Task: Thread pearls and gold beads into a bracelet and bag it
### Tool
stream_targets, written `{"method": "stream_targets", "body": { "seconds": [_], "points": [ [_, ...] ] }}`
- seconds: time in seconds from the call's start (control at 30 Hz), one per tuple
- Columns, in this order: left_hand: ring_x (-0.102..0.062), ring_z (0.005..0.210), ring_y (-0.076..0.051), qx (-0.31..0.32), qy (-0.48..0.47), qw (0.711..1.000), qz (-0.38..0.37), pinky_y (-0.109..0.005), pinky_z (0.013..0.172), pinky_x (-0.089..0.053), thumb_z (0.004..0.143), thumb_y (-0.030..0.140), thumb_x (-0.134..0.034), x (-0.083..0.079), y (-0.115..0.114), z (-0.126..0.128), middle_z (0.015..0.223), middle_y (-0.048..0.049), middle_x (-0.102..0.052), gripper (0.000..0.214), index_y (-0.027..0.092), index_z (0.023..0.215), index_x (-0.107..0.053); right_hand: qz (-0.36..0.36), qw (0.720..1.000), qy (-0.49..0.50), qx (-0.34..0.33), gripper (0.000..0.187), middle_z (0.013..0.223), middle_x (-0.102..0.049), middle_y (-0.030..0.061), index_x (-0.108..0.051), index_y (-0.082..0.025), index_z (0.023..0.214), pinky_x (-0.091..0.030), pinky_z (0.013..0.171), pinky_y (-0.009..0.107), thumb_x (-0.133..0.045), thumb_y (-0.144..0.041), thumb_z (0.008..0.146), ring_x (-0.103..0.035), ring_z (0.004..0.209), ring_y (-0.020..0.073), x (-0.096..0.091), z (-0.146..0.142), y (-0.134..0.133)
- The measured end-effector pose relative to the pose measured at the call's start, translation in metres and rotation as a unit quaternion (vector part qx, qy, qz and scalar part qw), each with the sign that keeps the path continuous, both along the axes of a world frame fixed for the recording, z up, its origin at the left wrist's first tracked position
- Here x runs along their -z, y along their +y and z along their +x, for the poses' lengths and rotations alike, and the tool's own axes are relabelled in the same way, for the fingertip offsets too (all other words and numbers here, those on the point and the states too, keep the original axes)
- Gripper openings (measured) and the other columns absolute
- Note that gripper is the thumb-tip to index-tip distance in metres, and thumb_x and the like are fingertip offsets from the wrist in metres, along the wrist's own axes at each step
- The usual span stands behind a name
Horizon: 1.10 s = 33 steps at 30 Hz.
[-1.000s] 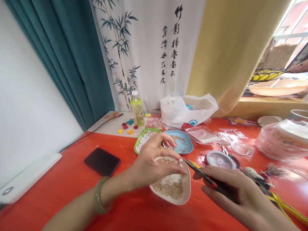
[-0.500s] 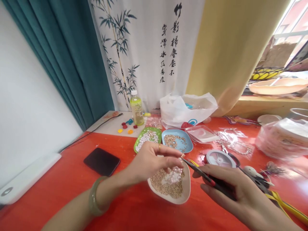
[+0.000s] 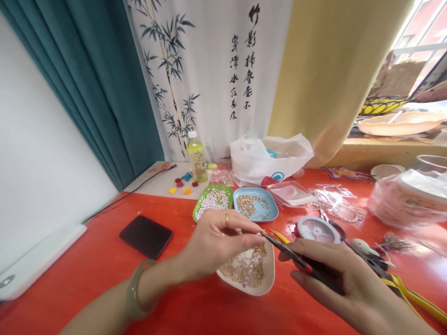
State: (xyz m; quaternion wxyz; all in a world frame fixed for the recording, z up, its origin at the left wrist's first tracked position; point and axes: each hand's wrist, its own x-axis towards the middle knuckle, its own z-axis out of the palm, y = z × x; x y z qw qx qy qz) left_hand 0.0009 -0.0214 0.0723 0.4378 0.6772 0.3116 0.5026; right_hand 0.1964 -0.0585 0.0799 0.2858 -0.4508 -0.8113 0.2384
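My left hand (image 3: 221,237) is closed in a pinch at the end of a strand of pale pink beads (image 3: 250,269), which hangs down over a white dish (image 3: 267,281). Gold beads (image 3: 233,272) cover the dish's bottom. In my right hand (image 3: 344,274) is a pair of dark-handled pliers (image 3: 296,258) with a red mark. The pliers' tips meet my left fingertips at the top of the strand; the exact spot they grip is too small to make out. A yellow-handled tool (image 3: 279,236) lies behind the pliers, partly covered.
Behind the dish stand a green tray (image 3: 213,200) of white beads and a blue tray (image 3: 258,209) of gold beads. A spool (image 3: 318,229), scissors (image 3: 335,228) and yellow-handled pliers (image 3: 408,288) lie to the right. A phone (image 3: 146,236) lies left; a bottle (image 3: 197,160) stands behind.
My left thumb and fingertips have closed nearer together at the pliers' tips. The bead strand, bunched before, now hangs longer over the dish. The view has shifted slightly.
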Motion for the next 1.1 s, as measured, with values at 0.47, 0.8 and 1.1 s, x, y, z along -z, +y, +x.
{"method": "stream_targets", "body": {
  "seconds": [0.47, 0.8, 1.1],
  "points": [
    [-0.057, 0.057, -0.012, -0.098, 0.045, 0.936, 0.336, -0.027, 0.053, -0.047, 0.069, 0.004, -0.058, 0.005, -0.005, 0.003, 0.065, -0.0056, -0.065, 0.016, 0.013, 0.081, -0.063, 0.045, 0.998, 0.016, 0.048, 0.017, 0.057, -0.064, -0.0005, -0.065, -0.021, 0.085, -0.046, 0.042, 0.021, -0.051, -0.027, 0.076, -0.055, 0.045, 0.012, 0.003, -0.009, -0.005],
    [-0.057, 0.054, -0.013, -0.137, 0.039, 0.94, 0.311, -0.027, 0.052, -0.047, 0.068, 0.005, -0.057, 0.007, -0.008, 0.008, 0.062, -0.006, -0.065, 0.013, 0.013, 0.075, -0.065, 0.117, 0.992, 0.007, 0.051, 0.018, 0.068, -0.065, 0.0045, -0.064, -0.017, 0.087, -0.049, 0.047, 0.021, -0.05, -0.023, 0.077, -0.059, 0.054, 0.0127, 0.014, -0.01, -0.004],
    [-0.057, 0.055, -0.013, -0.131, 0.008, 0.968, 0.212, -0.028, 0.054, -0.048, 0.07, 0.012, -0.058, 0.014, -0.009, 0.009, 0.06, -0.0051, -0.065, 0.012, 0.015, 0.076, -0.068, 0.15, 0.987, -0.006, 0.057, 0.026, 0.066, -0.064, 0.0042, -0.063, -0.017, 0.098, -0.052, 0.05, 0.023, -0.048, -0.021, 0.077, -0.062, 0.06, 0.0153, 0.016, -0.011, -0.004]
  ]
}}
